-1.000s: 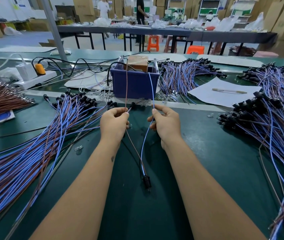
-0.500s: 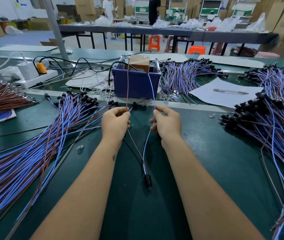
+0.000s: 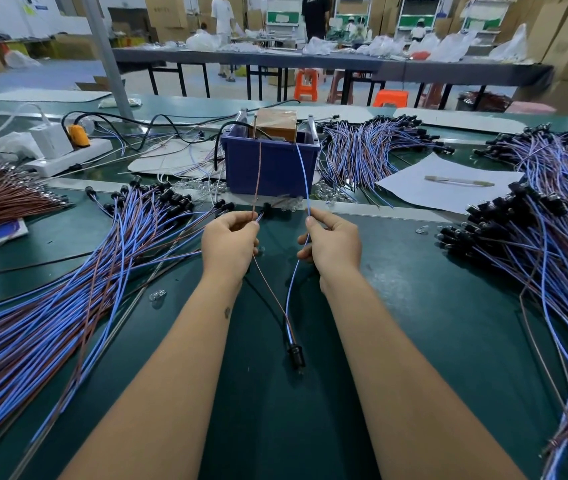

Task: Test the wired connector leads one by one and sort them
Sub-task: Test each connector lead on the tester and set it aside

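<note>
One connector lead hangs between my hands, its black connector lying on the green table near me. My left hand pinches its brown wire, and my right hand pinches its blue wire. Both wire ends reach up to the top of the blue bin, which holds a brown tester box. A large pile of blue and brown leads fans out on my left. Another pile of leads lies on my right.
A further bundle of leads lies behind the bin. White paper with a pen sits at right. A power strip with plugs and black cables is at back left. Brown wires lie far left. People stand at distant tables.
My hands and the lead stay almost where they were, both wire ends still up at the bin. The view has shifted slightly.
</note>
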